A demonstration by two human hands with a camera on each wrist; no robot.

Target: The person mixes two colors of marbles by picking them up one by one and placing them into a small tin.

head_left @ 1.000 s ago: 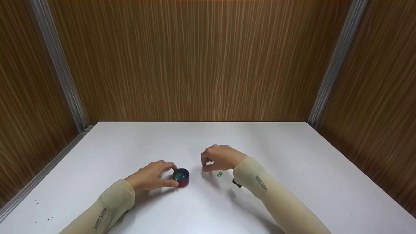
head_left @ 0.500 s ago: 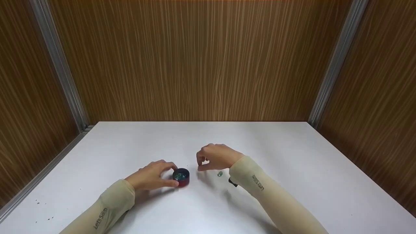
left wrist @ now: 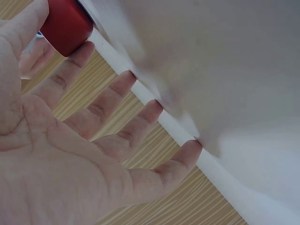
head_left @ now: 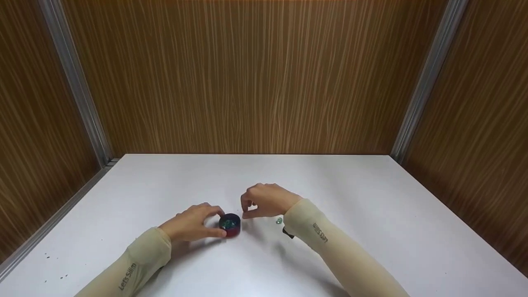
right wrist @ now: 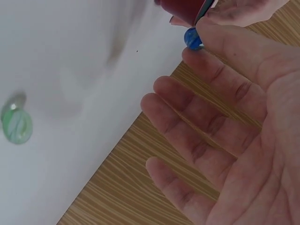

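Left hand (head_left: 190, 225) gripping the red cup (head_left: 230, 225) between thumb and finger, right hand (head_left: 266, 201) pinching a blue marble (right wrist: 191, 38) just beside its rim, green marble (head_left: 279, 221) lying loose nearby.

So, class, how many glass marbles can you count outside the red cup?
2. A green marble lies on the white table beside the right hand, and a blue marble is pinched in that hand's fingertips. More sit inside the red cup.

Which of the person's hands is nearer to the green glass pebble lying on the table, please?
The right. The right hand hangs just above and left of the green glass pebble, pinching a blue marble; the left hand grips the red cup farther off.
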